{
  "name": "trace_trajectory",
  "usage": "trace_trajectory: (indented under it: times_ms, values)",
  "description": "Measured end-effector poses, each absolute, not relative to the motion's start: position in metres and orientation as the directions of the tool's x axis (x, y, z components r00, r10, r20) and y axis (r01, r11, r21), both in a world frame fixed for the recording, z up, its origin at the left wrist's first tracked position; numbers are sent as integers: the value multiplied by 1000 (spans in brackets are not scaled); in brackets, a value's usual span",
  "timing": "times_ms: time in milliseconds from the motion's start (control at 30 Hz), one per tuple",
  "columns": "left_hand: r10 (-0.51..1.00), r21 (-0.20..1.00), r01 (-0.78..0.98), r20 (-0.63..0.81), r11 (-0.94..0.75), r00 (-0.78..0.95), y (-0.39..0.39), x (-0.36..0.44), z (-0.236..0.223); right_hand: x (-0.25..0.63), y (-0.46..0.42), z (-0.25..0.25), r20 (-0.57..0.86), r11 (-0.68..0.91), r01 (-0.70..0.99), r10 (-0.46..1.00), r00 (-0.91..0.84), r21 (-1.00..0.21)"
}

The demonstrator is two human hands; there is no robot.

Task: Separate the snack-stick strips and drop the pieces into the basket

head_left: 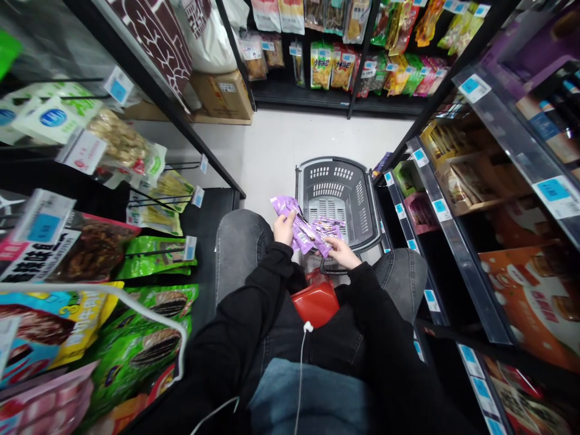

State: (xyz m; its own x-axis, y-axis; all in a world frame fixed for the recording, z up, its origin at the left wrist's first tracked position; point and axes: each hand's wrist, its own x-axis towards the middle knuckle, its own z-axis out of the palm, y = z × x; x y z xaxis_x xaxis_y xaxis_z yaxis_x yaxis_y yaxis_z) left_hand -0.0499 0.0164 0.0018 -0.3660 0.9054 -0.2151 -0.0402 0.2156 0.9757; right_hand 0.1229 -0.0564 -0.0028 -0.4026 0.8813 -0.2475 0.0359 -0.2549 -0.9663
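Observation:
My left hand (283,229) is closed on purple snack packets (299,234) held over the near left side of a grey shopping basket (369,205). The fingers of my right hand (344,254) pinch the lower right end of a purple packet in the same bunch. How many packets the hands hold is hard to tell, since they overlap. More purple packets (330,226) show inside the basket, just beyond my right hand. The basket stands on the floor in front of my knees, and its black handle lies toward me.
A glossy red object (315,300) sits between my legs. Shelves with hanging snack bags (154,254) rise close on the left, and shelves of boxed goods (534,296) on the right. Beyond the pale floor (272,145), another snack shelf (299,95) crosses the aisle; a cardboard box (222,99) stands there.

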Motion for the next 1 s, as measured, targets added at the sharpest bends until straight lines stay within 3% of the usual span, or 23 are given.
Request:
trace_trajectory:
  times_ms: [67,167,533,700,800,933,1000]
  values:
    - [891,971,-106,-238,213,-387,18,-51,2,124,-57,1,-279,-359,-119,860,-426,-926]
    - [890,970,-150,-237,192,-391,18,-49,2,122,-57,5,-278,-391,-233,872,-402,-890]
    - [915,985,-81,-171,152,-366,15,-44,-6,120,-50,8,-364,-392,-162,914,-180,-905]
    - [941,991,4,-129,137,-311,9,-37,-2,129,-46,6,-349,-349,-1,937,-5,-937]
    - [965,997,61,-34,51,-261,3,-30,6,133,-46,6,-322,-318,133,947,-11,-939]
    - [978,992,126,58,-33,-199,-4,-22,13,136,-48,8,-165,-145,383,986,-21,-912]
    - [984,989,142,72,-48,-166,-8,-19,14,134,-49,9,-126,-101,414,992,-33,-905]
